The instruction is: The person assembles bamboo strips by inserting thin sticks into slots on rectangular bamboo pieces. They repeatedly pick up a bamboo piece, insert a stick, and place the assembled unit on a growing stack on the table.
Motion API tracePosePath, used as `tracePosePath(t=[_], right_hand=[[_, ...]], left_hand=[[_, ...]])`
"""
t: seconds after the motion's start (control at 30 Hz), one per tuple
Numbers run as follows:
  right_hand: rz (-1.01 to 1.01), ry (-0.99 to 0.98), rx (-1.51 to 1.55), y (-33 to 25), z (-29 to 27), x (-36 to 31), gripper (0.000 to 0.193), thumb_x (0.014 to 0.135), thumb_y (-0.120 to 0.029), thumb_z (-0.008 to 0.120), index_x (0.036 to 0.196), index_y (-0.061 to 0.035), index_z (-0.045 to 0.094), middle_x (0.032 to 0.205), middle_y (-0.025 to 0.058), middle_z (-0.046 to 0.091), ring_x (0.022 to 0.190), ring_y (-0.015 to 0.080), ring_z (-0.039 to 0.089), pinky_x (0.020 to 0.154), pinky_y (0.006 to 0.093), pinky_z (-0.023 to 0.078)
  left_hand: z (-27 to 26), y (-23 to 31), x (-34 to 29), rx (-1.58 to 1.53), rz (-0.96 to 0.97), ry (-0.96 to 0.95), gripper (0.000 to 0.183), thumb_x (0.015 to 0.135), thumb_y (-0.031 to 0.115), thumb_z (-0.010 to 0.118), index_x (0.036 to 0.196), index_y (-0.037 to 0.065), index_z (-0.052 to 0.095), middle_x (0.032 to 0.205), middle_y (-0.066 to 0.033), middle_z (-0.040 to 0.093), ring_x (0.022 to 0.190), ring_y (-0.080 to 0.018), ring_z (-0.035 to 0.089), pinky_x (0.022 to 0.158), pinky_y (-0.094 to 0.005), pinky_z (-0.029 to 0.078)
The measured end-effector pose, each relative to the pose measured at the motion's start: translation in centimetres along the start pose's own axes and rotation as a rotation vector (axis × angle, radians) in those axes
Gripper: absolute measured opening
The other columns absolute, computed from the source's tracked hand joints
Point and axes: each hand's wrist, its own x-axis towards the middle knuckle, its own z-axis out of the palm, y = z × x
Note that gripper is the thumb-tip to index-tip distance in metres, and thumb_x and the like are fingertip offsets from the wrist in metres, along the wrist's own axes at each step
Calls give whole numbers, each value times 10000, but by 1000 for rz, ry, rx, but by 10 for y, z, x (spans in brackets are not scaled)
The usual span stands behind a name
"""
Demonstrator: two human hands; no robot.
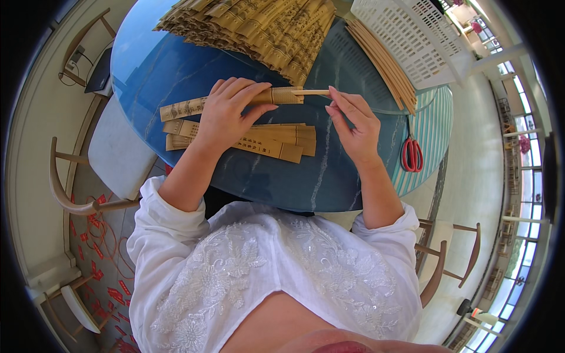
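My left hand (229, 115) lies over a brown paper chopstick sleeve (187, 109) with dark print, its fingers on the far side and its thumb on the near side. From the sleeve's right end sticks out a pale wooden chopstick (312, 92), perhaps a pair; I cannot tell. The outer tip is pinched between the thumb and fingers of my right hand (357, 122). Just nearer to me, partly under my left wrist, lie several flat paper sleeves (276, 144). A big fanned heap of the same sleeves (265, 35) covers the far side of the table.
Bare wooden chopsticks (385, 67) lie bundled at the right, beside a white perforated plastic basket (406, 38). Red-handled scissors (412, 155) rest near the right edge of the blue marbled table (276, 185). Wooden-armed chairs (115, 147) stand around it.
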Motion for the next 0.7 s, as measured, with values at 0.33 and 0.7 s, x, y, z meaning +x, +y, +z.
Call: tracePosePath(t=[0.33,0.7], right_hand=[[12,72,-42,4,3,-4,322,841,18,758,1157,-45,739,926,66,732,795,163,679,705,256,541],[-40,-95,-21,-3,13,-6,343,821,-6,765,1161,-46,735,931,70,722,781,211,649,693,309,531]], left_hand=[[1,2,-2,-45,-4,-31,421,734,177,854,1116,64,720,961,-70,677,871,-253,634,778,-367,481],[1,6,-1,-25,33,-60,393,736,188,849,1090,72,726,947,-57,689,849,-247,637,769,-359,484]])
